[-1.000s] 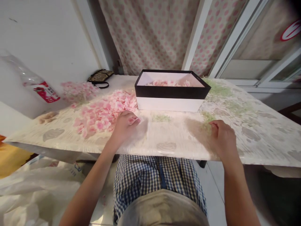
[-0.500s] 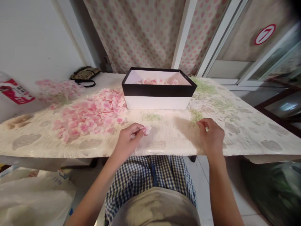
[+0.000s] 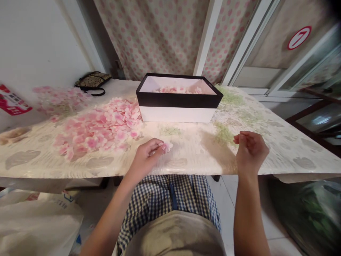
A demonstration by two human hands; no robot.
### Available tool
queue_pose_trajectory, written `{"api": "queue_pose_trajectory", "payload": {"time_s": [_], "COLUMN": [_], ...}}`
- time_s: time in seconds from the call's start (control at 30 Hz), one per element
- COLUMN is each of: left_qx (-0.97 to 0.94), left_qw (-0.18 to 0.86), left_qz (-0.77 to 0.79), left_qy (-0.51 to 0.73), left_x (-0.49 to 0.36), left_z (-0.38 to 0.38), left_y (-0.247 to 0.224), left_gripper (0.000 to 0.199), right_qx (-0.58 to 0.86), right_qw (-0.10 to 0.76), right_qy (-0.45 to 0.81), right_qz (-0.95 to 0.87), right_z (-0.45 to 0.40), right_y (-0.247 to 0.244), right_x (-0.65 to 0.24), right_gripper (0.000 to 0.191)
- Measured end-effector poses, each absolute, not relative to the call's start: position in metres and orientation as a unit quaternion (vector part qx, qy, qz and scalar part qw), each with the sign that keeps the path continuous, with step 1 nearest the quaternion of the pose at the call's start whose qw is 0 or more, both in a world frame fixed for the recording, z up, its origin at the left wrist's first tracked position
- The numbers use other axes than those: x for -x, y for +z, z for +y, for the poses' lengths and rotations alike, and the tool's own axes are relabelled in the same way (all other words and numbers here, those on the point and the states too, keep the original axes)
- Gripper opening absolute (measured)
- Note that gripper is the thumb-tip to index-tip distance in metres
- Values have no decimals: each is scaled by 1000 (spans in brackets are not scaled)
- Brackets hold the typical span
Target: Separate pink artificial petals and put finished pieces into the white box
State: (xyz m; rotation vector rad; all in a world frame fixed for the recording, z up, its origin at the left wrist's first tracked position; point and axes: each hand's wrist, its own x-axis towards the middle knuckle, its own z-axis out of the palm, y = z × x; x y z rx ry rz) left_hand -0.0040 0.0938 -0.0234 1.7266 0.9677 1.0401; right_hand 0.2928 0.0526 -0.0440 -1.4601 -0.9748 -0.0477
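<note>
Petals sat pinched in the left hand. The right hand was curled closed near green sprigs on the counter.

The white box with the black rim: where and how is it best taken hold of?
The box is probably best held by its short end walls, just under the rim, left hand from the left, right hand from the right. It stands upright and narrows toward its base, so the flare should resist slipping. Pink petals crowd its left end, so come from above there.
</note>
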Motion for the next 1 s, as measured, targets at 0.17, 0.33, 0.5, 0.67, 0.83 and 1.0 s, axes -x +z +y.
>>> {"api": "queue_pose_trajectory", "payload": {"time_s": [0.17,0.33,0.5,0.67,0.83,1.0], "left_qx": [-691,-686,-659,-660,-672,-684], "left_qw": [440,443,471,488,502,493], "left_qz": [395,400,391,366,343,343], "left_qy": [415,416,437,439,424,414], "left_x": [3,-4,-25,-33,-28,-28], "left_z": [93,92,88,85,85,84], "left_y": [-25,-25,-24,-23,-24,-25], "left_gripper": [13,13,11,9,7,7], "right_qx": [604,542,499,475,473,473], "right_qw": [600,555,536,518,511,507], "right_qy": [81,158,148,107,92,92], "right_qz": [-518,-611,-664,-703,-712,-715], "right_z": [54,55,53,56,57,58], "right_y": [-36,-38,-37,-35,-37,-40], "right_x": [-265,-226,-191,-176,-175,-176], "right_gripper": [12,8,6,13,15,14]}}
